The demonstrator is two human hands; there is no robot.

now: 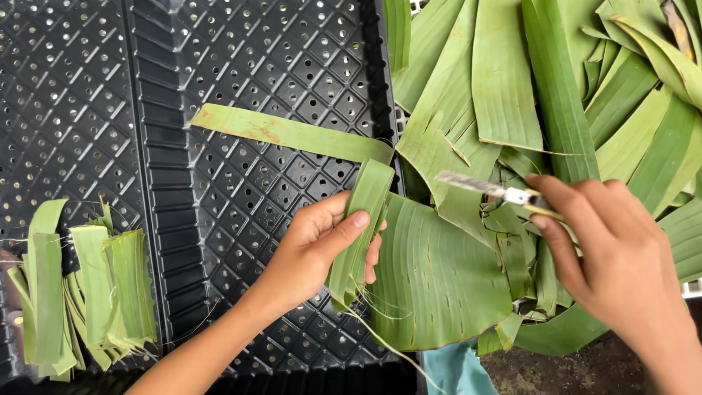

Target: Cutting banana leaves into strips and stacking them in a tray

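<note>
The left hand (322,245) is clamped on a folded leaf strip (360,230) over the black tray (219,219). Right of the tray, the right hand (610,252) grips a knife (486,189) (blade pointing left). Beyond lies the leaf pile (556,95); at the tray's left, folded strips (80,289).

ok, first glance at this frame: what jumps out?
The heap of green banana leaves filling the right side. At centre the left hand grips a folded leaf strip over the black perforated tray, while the right hand holds a small knife. A stack of folded strips lies far left.
</note>
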